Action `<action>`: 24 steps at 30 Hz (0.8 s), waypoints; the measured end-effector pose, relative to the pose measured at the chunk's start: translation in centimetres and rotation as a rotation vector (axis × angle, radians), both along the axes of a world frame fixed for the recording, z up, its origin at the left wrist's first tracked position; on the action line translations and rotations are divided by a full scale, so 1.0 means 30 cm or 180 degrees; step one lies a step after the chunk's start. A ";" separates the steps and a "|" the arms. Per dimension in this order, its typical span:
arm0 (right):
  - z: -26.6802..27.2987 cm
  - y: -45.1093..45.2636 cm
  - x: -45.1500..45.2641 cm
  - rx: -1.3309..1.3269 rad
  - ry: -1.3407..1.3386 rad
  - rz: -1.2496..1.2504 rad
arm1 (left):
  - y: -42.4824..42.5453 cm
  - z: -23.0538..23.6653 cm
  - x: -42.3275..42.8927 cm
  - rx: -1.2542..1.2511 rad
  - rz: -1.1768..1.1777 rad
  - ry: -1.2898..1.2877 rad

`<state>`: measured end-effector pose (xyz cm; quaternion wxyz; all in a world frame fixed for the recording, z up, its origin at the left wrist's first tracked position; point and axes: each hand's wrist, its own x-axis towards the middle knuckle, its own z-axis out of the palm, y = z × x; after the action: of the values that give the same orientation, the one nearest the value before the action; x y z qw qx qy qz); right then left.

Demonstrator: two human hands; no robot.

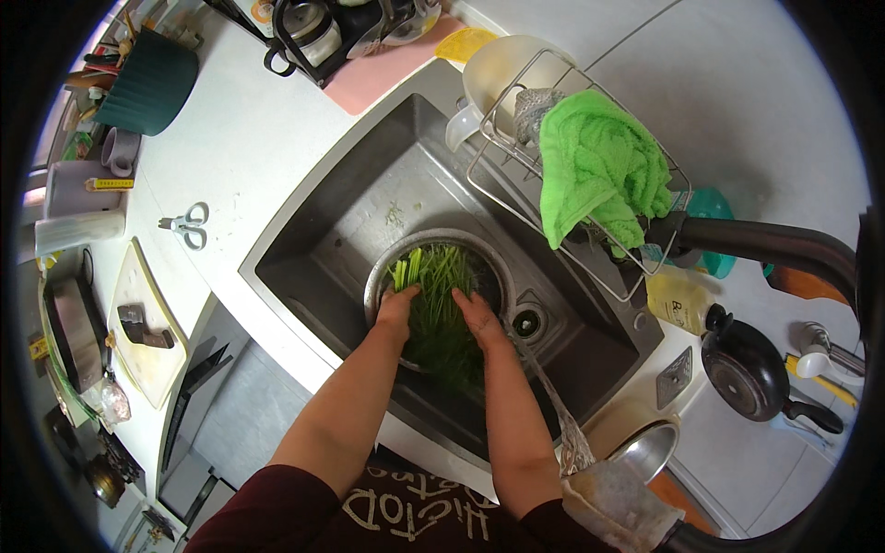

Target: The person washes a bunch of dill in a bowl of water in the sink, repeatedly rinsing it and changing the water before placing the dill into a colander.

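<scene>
A bunch of feathery green herbs (439, 283), perhaps dill or fennel, lies in a round metal bowl (387, 252) inside the dark sink (359, 200). My left hand (396, 307) grips the bunch by the pale stem ends on its left side. On the other side, my right hand (478, 316) holds it, with the thumb and fingers partly hidden among the stems. The fine leaves hang down between my forearms. A stream of water (553, 401) runs from a cloth-wrapped faucet (622, 501) past my right wrist towards the bowl's right rim.
The drain (527, 323) is right of the bowl. A wire rack (511, 152) with a green cloth (601, 159) overhangs the sink's far right edge. Scissors (187, 225) lie on the left counter, near a cutting board (148, 339) bearing a cleaver (144, 328). A black pan (743, 370) stands right.
</scene>
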<state>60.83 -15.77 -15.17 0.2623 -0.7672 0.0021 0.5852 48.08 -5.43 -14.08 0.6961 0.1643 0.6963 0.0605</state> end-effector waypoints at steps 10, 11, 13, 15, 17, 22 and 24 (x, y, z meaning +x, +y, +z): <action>-0.021 0.175 -0.067 0.0455 0.0327 -0.0429 | -0.003 -0.024 0.045 0.0477 -0.0639 -0.0996; -0.011 0.182 -0.069 0.0737 0.0339 -0.0400 | -0.021 -0.009 0.055 0.0878 -0.1107 -0.0989; 0.010 0.182 -0.061 0.1299 0.0354 -0.0350 | -0.082 0.001 0.049 0.1216 -0.1540 -0.1039; 0.022 0.154 -0.022 0.1220 0.0629 -0.0907 | -0.112 0.090 0.059 0.1370 -0.1552 -0.1023; 0.005 0.112 0.038 0.0963 0.0997 -0.1074 | -0.069 0.099 0.056 0.0732 -0.0986 -0.1223; 0.090 0.140 0.038 0.0492 0.0722 -0.0271 | 0.013 -0.080 0.050 0.0489 -0.0191 -0.0396; 0.038 0.128 0.032 0.0239 0.0245 -0.0376 | 0.037 -0.136 0.051 0.0470 -0.0408 -0.0140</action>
<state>61.78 -11.93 -14.02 0.3247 -0.7323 0.0354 0.5975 49.62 -4.32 -18.17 0.6996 0.2580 0.6626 0.0706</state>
